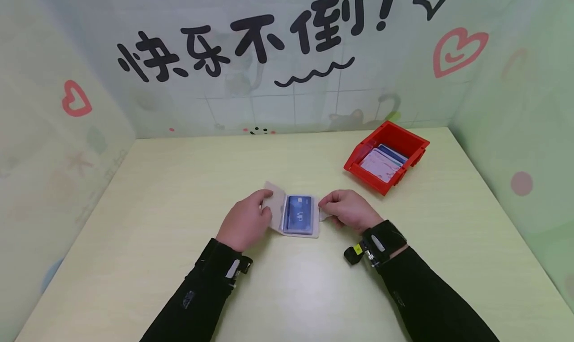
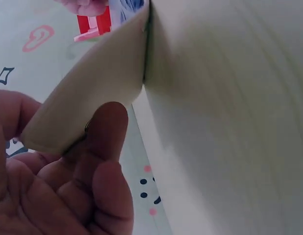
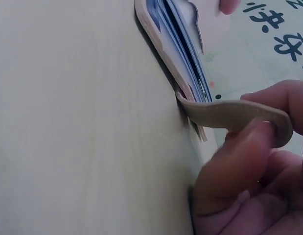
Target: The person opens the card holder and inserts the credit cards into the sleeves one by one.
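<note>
A pale beige card holder (image 1: 315, 227) lies spread on the table in the head view, its left cover raised at a slant. Inside it, a blue card (image 1: 299, 215) marked VIP shows in a clear sleeve. My left hand (image 1: 245, 221) pinches the edge of the raised cover (image 2: 87, 83) between thumb and fingers. On the other side, my right hand (image 1: 350, 210) pinches the holder's short closing strap (image 3: 234, 113) by its tip. Several stacked sleeves and cards (image 3: 178, 44) show edge-on in the right wrist view.
At the back right of the pale wooden table (image 1: 179, 182) stands a red bin (image 1: 381, 186), with a pink card (image 1: 381, 165) and blue-edged cards inside. A printed cloth (image 1: 287, 107) hangs behind the table and along both sides.
</note>
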Demonstrator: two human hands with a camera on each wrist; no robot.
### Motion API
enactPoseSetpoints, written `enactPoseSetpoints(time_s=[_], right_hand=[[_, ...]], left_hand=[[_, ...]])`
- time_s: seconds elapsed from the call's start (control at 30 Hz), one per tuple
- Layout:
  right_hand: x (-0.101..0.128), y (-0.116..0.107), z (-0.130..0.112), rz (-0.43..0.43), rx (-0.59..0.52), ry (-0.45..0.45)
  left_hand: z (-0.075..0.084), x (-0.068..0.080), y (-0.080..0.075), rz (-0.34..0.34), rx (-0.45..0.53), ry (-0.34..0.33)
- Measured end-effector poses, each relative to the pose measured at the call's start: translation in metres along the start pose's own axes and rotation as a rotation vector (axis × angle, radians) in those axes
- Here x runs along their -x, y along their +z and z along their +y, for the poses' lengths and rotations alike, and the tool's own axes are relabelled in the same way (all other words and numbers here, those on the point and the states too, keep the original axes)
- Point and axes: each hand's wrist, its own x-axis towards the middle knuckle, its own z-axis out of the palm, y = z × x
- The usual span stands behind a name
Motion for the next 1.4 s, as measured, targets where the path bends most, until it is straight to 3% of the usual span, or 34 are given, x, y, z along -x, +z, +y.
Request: enactPoseSetpoints(time_s=[0.17,0.27,0.47,0.67,1.1,1.4], right_hand=[[0.005,0.005,-0.008,0.076,0.075,-0.09],[0.008,0.007,-0.012,0.078,0.087,-0.115],[0.01,0.007,-0.015,0.063,0.119,-0.078],[0.009,0.008,-0.013,0.042,0.157,-0.048],[0.009,0.015,-0.014,0.088,0.109,-0.069],[0.009,0.016,-0.011,0.061,0.031,-0.134]], left_hand=[[-0.008,0.001,0.003,0.005,-0.044,-0.04],[-0.011,0.001,0.005,-0.003,-0.059,-0.046],[-0.015,0.0,0.006,-0.023,-0.068,-0.045],[-0.015,0.001,0.007,-0.043,-0.121,-0.003],[-0.015,0.003,0.01,-0.055,-0.123,0.036],[-0.009,0.003,0.013,-0.048,-0.155,0.036]])
